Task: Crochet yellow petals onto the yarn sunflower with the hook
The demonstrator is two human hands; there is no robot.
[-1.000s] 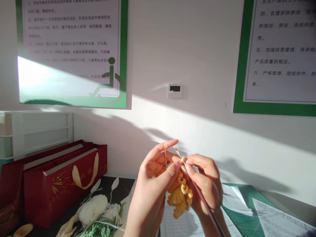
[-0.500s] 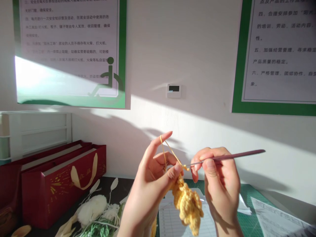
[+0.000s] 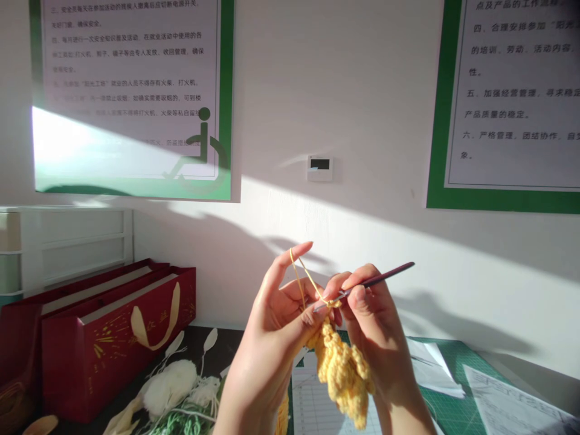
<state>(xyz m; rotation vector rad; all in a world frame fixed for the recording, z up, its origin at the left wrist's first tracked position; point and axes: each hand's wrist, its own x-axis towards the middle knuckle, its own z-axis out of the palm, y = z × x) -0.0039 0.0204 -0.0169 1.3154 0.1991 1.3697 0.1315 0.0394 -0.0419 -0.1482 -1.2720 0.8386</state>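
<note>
My left hand (image 3: 276, 329) pinches the top of a yellow crocheted piece (image 3: 343, 374) between thumb and fingers. Its index finger points up with a strand of yellow yarn (image 3: 312, 281) looped over it, running down to the stitches. My right hand (image 3: 369, 314) grips a crochet hook (image 3: 385, 275) with a dark handle, pen-fashion. The hook's thin metal shaft passes through the top stitches and reaches the left thumb. The crocheted piece hangs below both hands, bumpy and ruffled.
Red gift bags (image 3: 122, 338) stand at the left beside white drawers (image 3: 81, 238). White and green yarn (image 3: 176, 386) lies before them. Printed sheets (image 3: 512, 399) rest on a green cutting mat (image 3: 457, 356). Behind is a wall with a thermostat (image 3: 319, 168) and green-framed posters (image 3: 224, 121).
My right hand has moved left, up against the left hand. The hook has slid through the stitches and its handle tilts up more steeply. The left hand has barely shifted.
</note>
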